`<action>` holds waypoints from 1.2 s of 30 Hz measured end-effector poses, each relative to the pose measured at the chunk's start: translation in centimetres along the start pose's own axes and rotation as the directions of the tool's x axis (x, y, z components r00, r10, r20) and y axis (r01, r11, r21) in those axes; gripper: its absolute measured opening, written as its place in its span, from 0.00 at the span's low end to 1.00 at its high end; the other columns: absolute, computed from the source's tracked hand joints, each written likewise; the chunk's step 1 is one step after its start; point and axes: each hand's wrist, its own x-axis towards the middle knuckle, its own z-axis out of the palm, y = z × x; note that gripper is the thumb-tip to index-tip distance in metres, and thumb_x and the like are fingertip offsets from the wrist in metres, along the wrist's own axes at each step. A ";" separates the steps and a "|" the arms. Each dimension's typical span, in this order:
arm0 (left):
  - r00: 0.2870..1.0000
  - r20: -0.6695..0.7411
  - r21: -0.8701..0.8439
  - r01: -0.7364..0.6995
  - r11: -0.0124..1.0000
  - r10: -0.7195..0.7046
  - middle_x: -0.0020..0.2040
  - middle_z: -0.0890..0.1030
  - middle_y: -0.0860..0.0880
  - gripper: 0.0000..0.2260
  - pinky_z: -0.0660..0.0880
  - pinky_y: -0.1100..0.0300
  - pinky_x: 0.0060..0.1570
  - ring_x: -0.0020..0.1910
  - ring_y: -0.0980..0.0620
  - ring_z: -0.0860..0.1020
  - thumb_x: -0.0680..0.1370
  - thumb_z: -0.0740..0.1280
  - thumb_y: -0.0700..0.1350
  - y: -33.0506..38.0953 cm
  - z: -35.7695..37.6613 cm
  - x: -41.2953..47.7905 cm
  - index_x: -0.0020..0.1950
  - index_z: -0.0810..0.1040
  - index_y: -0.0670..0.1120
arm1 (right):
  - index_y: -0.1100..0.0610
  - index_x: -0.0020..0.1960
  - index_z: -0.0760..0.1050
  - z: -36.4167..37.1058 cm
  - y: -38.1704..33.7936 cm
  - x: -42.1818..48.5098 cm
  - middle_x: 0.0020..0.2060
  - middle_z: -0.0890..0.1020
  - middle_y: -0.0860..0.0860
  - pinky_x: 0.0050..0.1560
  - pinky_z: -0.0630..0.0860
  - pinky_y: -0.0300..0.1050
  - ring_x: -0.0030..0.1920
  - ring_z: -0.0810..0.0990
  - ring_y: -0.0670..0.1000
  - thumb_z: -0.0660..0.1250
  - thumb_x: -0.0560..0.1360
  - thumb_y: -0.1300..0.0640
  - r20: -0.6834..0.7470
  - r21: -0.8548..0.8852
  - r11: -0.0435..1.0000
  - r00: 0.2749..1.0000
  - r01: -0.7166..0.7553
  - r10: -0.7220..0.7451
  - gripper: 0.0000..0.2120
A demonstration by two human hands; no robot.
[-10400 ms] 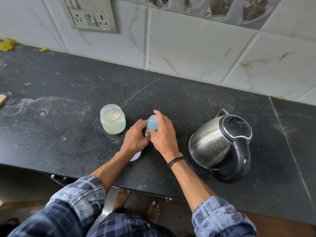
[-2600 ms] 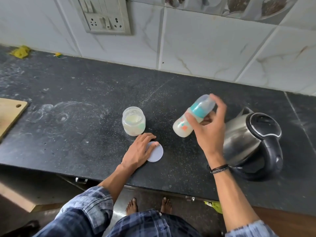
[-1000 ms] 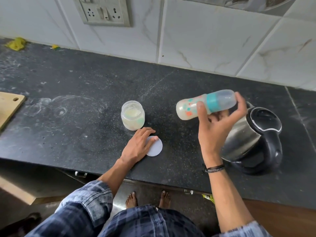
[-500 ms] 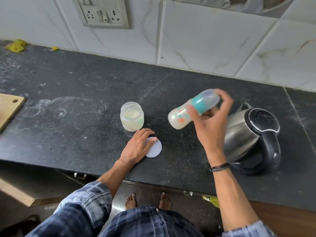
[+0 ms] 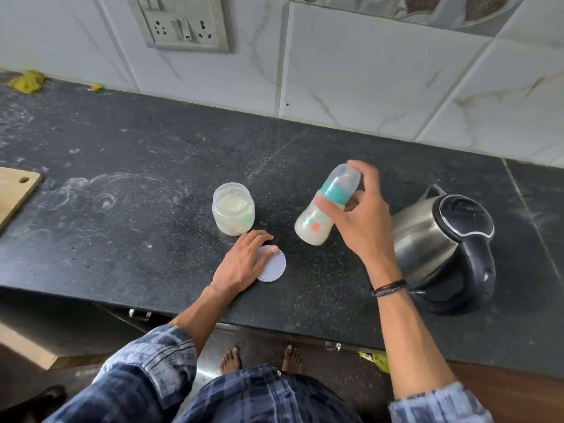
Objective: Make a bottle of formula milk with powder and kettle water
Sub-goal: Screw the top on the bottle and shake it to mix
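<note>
The bottle [image 5: 316, 222] is held tilted over the counter [image 5: 122, 239], just right of the jar [image 5: 233, 209], its capped teal top leaning up and away and milky liquid in its lower part. The right hand [image 5: 361, 222] grasps it at the neck, fingers curled over the cap. Just in front of the jar, the left hand [image 5: 244, 265] lies flat with loose fingers resting on the round lid [image 5: 274, 267]. The jar stands open, with pale powder inside. Farther right of the jar, beyond the bottle, sits the steel kettle [image 5: 442, 239]. Far left of the jar, a wooden board [image 5: 15, 190] pokes in.
</note>
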 end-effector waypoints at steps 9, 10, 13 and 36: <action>1.000 -0.001 0.000 0.000 1.000 0.000 0.66 0.75 0.54 0.23 0.65 0.61 0.67 0.66 0.55 0.70 0.83 0.56 0.61 0.2 -0.2 -0.1 0.67 0.76 0.48 | 0.41 0.70 0.65 0.2 1.1 0.1 0.53 0.81 0.39 0.50 0.84 0.56 0.48 0.84 0.47 0.79 0.72 0.49 0.065 -0.053 0.998 0.998 -0.019 0.023 0.33; 1.000 0.004 -0.003 -0.002 1.000 0.002 0.66 0.75 0.54 0.22 0.65 0.61 0.67 0.66 0.55 0.70 0.83 0.56 0.61 0.2 -0.2 -0.1 0.67 0.76 0.48 | 0.40 0.69 0.65 0.2 1.5 -0.2 0.53 0.81 0.41 0.50 0.84 0.55 0.47 0.84 0.46 0.80 0.72 0.49 0.076 -0.078 0.997 0.997 -0.027 0.033 0.33; 1.000 -0.004 0.004 -0.004 1.000 0.004 0.66 0.75 0.55 0.21 0.65 0.62 0.66 0.66 0.56 0.70 0.84 0.57 0.61 0.1 -0.2 0.0 0.67 0.76 0.49 | 0.37 0.70 0.63 0.7 2.7 -0.7 0.56 0.81 0.38 0.48 0.84 0.47 0.49 0.85 0.44 0.80 0.71 0.49 0.029 0.032 0.999 1.000 0.009 -0.009 0.36; 1.000 -0.001 -0.005 -0.004 1.000 0.004 0.66 0.75 0.55 0.22 0.67 0.60 0.66 0.66 0.56 0.70 0.83 0.56 0.62 0.3 -0.3 0.0 0.67 0.76 0.49 | 0.34 0.79 0.54 5.9 11.3 -2.9 0.68 0.75 0.52 0.50 0.78 0.48 0.62 0.78 0.50 0.85 0.66 0.50 0.146 -0.280 0.951 0.985 0.134 -0.095 0.53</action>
